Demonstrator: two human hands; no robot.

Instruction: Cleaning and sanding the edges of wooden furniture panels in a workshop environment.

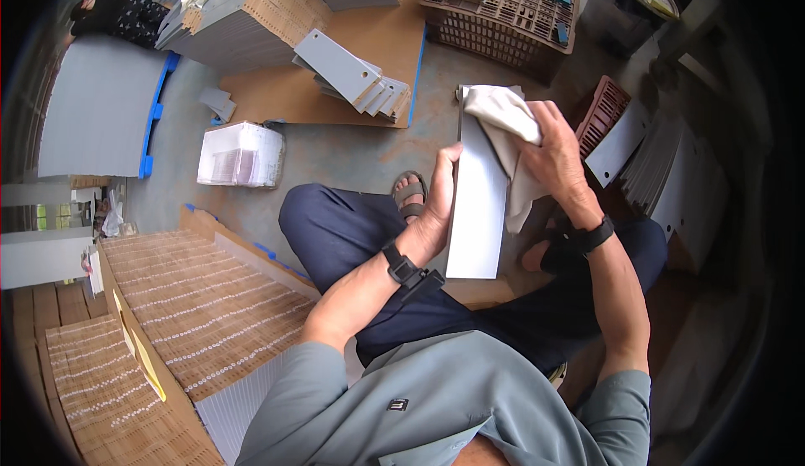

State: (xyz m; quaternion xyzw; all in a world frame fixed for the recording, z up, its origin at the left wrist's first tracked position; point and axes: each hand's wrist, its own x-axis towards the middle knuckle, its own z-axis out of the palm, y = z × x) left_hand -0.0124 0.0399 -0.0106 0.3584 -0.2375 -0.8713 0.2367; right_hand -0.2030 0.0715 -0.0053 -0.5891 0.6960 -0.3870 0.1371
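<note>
A long, narrow white panel [476,223] stands tilted in front of me, between my knees. My left hand [432,214] grips its left edge, with the thumb along the side and the other fingers hidden behind it. At the panel's upper right, my right hand [558,152] is closed on an off-white cloth [503,110]. The cloth drapes over the panel's top and hangs down its right side. Whether the right fingers also touch the panel is hidden by the cloth.
Fanned panels [340,68] lie on a brown board [352,34] ahead, beside tall stacks [251,30]. A plastic crate [503,34] stands beyond, a white box [241,156] at left. More panels [616,143] lean at right; edge-on stacks [201,298] fill the lower left. Another person [122,13] is far left.
</note>
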